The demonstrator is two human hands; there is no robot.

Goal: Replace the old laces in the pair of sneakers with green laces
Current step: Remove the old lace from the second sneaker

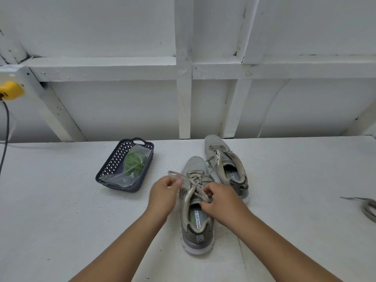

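Near sneaker (196,210): grey, flat on the white table (71,220), heel toward the person, toe pointing at the wall; its grey lace (190,181) is still threaded through the upper.
Left hand (163,193): fingers curled, pinching a length of that lace and holding it out to the left of the shoe, just above the table.
Right hand (220,200): over the tongue by the top eyelets, fingertips pinching the lace where it crosses.
Far sneaker (224,165): just beyond and to the right of the first, close beside it, also toe to the wall; whether any lace is left in it I cannot tell.
Loose lace (366,207): a grey one lying in a heap at the right edge, well apart from both shoes.
Basket (114,159): dark, lattice-sided, left of the shoes.
Green laces (133,162): bundled inside a clear plastic bag (124,179) that sits in the basket.
Yellow plug (10,91): at the far left, with a dark cord (5,135) hanging from it.
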